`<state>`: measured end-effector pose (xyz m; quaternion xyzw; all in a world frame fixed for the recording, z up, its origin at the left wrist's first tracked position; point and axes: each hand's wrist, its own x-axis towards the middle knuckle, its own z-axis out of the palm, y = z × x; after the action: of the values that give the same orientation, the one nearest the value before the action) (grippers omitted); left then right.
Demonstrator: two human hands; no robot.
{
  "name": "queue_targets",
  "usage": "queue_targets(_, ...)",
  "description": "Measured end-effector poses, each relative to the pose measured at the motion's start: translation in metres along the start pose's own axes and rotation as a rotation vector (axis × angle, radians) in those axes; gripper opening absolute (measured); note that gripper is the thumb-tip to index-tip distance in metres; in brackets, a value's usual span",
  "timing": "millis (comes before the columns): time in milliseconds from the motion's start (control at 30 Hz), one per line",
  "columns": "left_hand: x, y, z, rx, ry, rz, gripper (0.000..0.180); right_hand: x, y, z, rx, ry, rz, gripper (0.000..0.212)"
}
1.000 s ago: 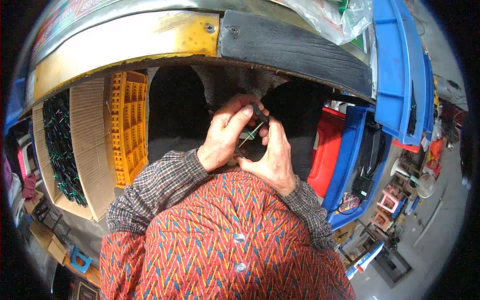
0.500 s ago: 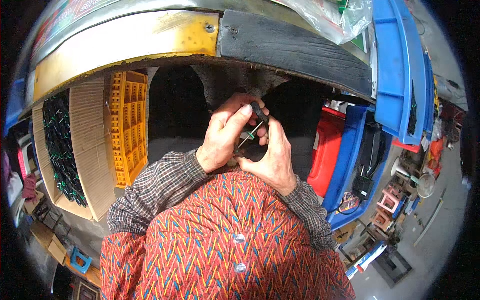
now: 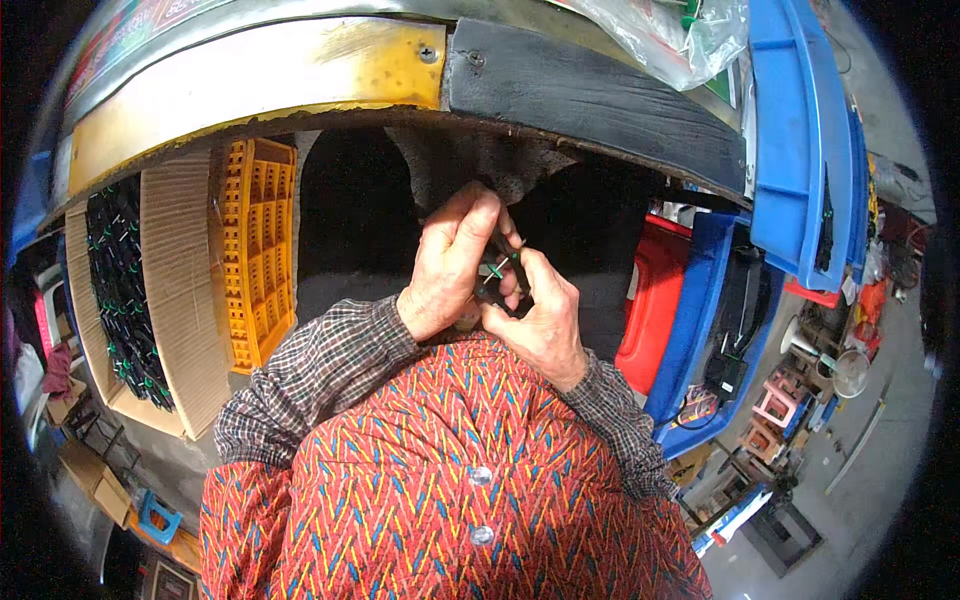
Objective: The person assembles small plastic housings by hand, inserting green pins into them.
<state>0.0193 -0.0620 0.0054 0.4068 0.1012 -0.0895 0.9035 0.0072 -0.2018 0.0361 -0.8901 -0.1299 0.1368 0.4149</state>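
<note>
Between my two hands, just in front of my body and below the bench edge, is a small black part (image 3: 514, 262) with a thin metal pin and a green ring (image 3: 494, 271) on it. Its exact kind does not show. My left hand (image 3: 448, 262) is closed, with thumb and fingers pinched over the upper end of the part. My right hand (image 3: 545, 318) has its thumb and fingers bent round the lower right side of it. Much of the part is hidden by my fingers.
At left stands a cardboard box (image 3: 180, 290) full of black pieces with green bits (image 3: 125, 290), beside a yellow plastic crate (image 3: 262, 255). A red bin (image 3: 655, 310) and blue bins (image 3: 790, 130) stand at right. The bench edge (image 3: 590, 90) runs across the top, with a clear plastic bag (image 3: 660, 40) on it.
My left fingers have closed further over the black part's upper end, and the part is turned so less of its pin shows. My right thumb and fingers have drawn in closer round it.
</note>
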Motion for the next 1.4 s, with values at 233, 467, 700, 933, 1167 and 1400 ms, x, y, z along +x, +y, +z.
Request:
queue_targets(233,0.005,-0.011,-0.009,0.1,-0.028,0.091,0.044,0.0,0.0,0.002,0.02,0.006,-0.076,0.029)
queue_targets(467,0.008,-0.006,-0.007,0.104,-0.039,0.059,0.045,0.001,-0.002,-0.011,0.097,-0.169,0.048,0.027)
queue_targets(700,0.004,0.015,-0.014,0.283,-0.176,-0.041,0.055,0.004,0.005,-0.017,0.435,-0.164,0.044,0.011)
queue_targets(933,-0.014,0.02,-0.024,0.165,-0.109,-0.105,0.024,0.001,0.004,-0.02,0.481,-0.047,0.191,0.011)
queue_targets(1167,-0.023,0.023,-0.014,0.112,-0.061,-0.049,0.023,-0.004,-0.01,-0.02,0.601,-0.122,0.268,0.014)
queue_targets(1400,-0.028,0.029,-0.016,0.134,-0.103,-0.02,0.022,-0.008,-0.017,-0.016,0.607,-0.116,0.317,0.012)
